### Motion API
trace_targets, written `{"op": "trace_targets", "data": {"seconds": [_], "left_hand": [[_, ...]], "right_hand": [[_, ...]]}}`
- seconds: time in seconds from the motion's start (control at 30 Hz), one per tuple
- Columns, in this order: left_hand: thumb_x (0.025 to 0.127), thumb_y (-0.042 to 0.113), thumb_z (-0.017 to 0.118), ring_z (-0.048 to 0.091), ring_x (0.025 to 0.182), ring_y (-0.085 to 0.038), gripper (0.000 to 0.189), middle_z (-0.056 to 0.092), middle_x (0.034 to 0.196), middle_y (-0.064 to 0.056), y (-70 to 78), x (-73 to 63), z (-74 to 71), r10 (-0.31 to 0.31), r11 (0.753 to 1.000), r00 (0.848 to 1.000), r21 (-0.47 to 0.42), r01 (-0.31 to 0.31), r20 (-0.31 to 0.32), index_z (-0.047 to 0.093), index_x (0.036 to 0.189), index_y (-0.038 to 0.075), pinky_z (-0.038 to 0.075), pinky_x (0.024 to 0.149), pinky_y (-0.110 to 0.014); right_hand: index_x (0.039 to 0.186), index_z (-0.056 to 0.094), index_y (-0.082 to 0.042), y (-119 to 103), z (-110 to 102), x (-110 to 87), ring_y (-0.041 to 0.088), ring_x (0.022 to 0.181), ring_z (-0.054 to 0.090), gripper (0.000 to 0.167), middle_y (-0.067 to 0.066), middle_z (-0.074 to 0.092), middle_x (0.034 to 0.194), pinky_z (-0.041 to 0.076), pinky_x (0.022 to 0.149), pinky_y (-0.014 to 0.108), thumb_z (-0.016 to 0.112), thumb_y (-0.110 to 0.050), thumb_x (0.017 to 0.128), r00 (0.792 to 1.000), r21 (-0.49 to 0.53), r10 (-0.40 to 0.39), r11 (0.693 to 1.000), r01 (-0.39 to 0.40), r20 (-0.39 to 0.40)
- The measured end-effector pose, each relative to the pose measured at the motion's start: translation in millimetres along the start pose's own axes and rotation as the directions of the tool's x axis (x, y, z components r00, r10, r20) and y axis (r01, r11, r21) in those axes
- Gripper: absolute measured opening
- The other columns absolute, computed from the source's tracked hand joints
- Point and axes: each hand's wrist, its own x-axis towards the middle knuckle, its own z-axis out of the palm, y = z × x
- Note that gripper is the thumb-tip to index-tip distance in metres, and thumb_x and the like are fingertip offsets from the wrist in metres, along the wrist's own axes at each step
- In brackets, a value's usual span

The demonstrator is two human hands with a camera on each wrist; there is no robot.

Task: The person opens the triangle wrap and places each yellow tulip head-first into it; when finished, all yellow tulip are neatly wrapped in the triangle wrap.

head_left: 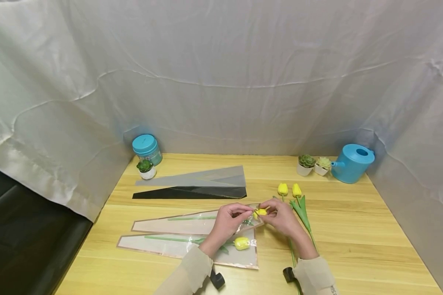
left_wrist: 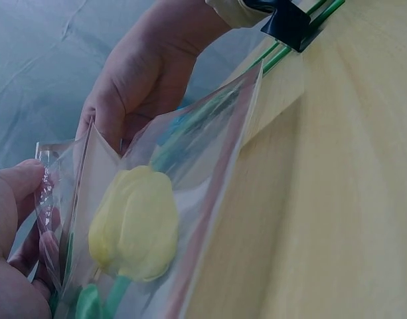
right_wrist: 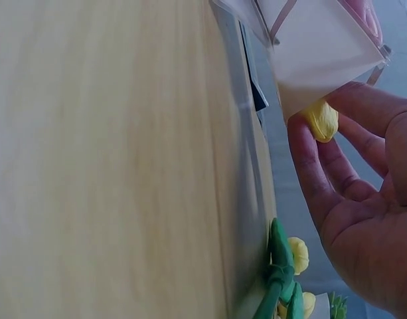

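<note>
In the head view my left hand pinches the open end of a clear, brown-edged flower sleeve. A yellow artificial tulip lies in that sleeve, its head at the mouth. My right hand holds the tulip head between thumb and fingers; the right wrist view shows the yellow head there, against the sleeve's pale back. How firmly the fingers close is partly hidden. Nearer me lies a second sleeve with a tulip fully inside; the left wrist view has that bloom up close.
Two loose tulips lie right of the sleeves, stems running under my right forearm. Behind are flat grey and black sleeves. Potted succulents, a blue watering can and a blue-lidded jar stand along the back.
</note>
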Motion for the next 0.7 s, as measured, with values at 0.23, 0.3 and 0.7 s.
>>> {"op": "trace_targets", "data": {"seconds": [0.23, 0.3, 0.7], "left_hand": [[0.096, 0.023, 0.076, 0.074, 0.09, -0.014, 0.017, 0.08, 0.103, -0.01, -2.0, 0.0, -0.4, -0.002, 1.0, 1.0, 0.009, 0.002, 0.006, 0.081, 0.106, 0.01, 0.057, 0.078, -0.022], [0.096, 0.025, 0.076, 0.073, 0.09, -0.012, 0.017, 0.08, 0.104, -0.008, -1.4, -0.2, -0.7, -0.001, 1.0, 1.0, 0.013, 0.001, 0.01, 0.081, 0.106, 0.011, 0.057, 0.078, -0.022], [0.096, 0.019, 0.076, 0.072, 0.089, -0.005, 0.015, 0.08, 0.102, -0.011, 2.2, 1.3, -1.6, -0.011, 1.0, 1.0, 0.017, 0.011, 0.002, 0.081, 0.105, 0.009, 0.056, 0.08, -0.02]], "right_hand": [[0.105, 0.078, -0.007, 1.2, 0.3, 0.1, 0.022, 0.092, 0.068, 0.021, 0.012, 0.071, 0.107, 0.06, 0.077, 0.023, 0.084, -0.004, 0.085, 1.0, -0.011, -0.012, 1.0, 0.012, -0.001], [0.106, 0.078, -0.007, 1.4, 0.2, 0.1, 0.022, 0.092, 0.068, 0.021, 0.011, 0.071, 0.107, 0.059, 0.077, 0.022, 0.084, -0.004, 0.085, 1.0, -0.01, -0.015, 1.0, 0.015, 0.0], [0.108, 0.078, -0.007, 1.4, 2.1, 0.7, 0.023, 0.095, 0.069, 0.023, 0.01, 0.071, 0.109, 0.06, 0.08, 0.024, 0.083, -0.003, 0.086, 1.0, -0.012, 0.025, 1.0, -0.025, 0.0]]}}
